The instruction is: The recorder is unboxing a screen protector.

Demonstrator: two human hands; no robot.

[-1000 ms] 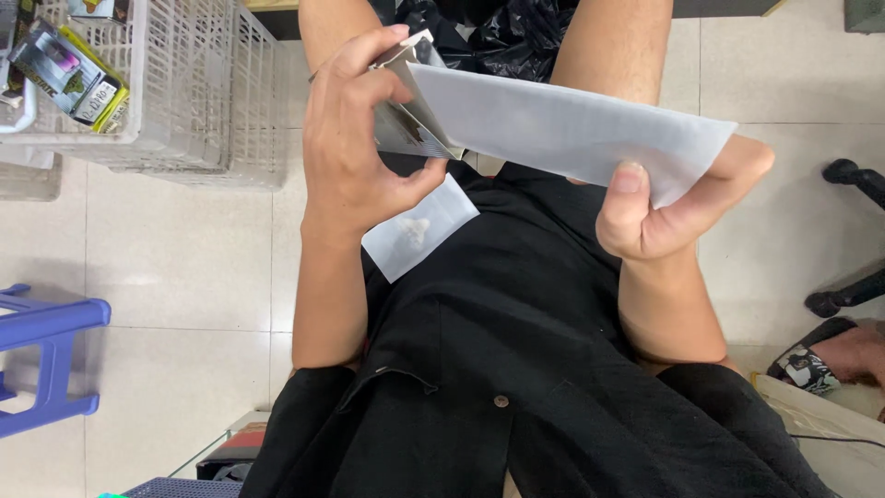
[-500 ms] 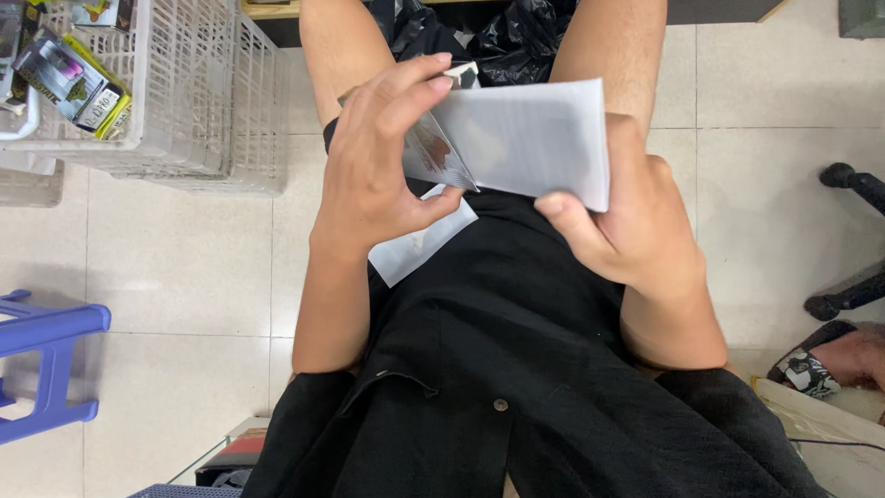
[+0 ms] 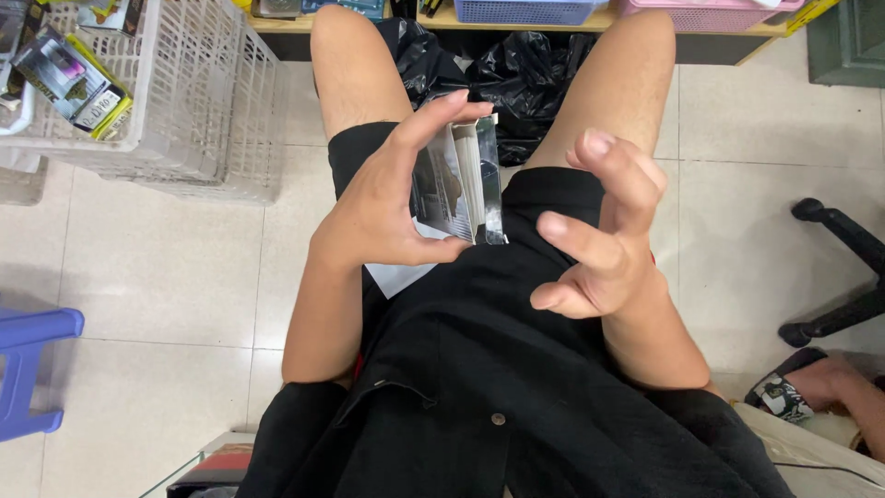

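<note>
Two bare hands over the lap, seated person in black shorts [image 3: 516,369], landmark = the box. Left hand [image 3: 383,207] pinches a small silvery box [image 3: 458,184] top and bottom, thumb under, fingers over the upper edge, box upright on its narrow side, just above the shorts hem between the thighs. Right hand [image 3: 599,240] just right of the box, not touching it, fingers spread and curled, holding nothing. White paper sheet [image 3: 396,275] lies on the lap just below the box, partly under the left wrist. Blue stool [image 3: 32,369] well left of the box, lower edge of view. Another person's foot in a sandal [image 3: 802,392] far right and below the box. White plastic basket [image 3: 184,101] left of the box, a packaged item [image 3: 69,78] inside it. Black plastic bag [image 3: 516,78] just beyond the box, between the knees. Wooden shelf [image 3: 516,20] past the bag, blue tray [image 3: 525,9] on it.
</note>
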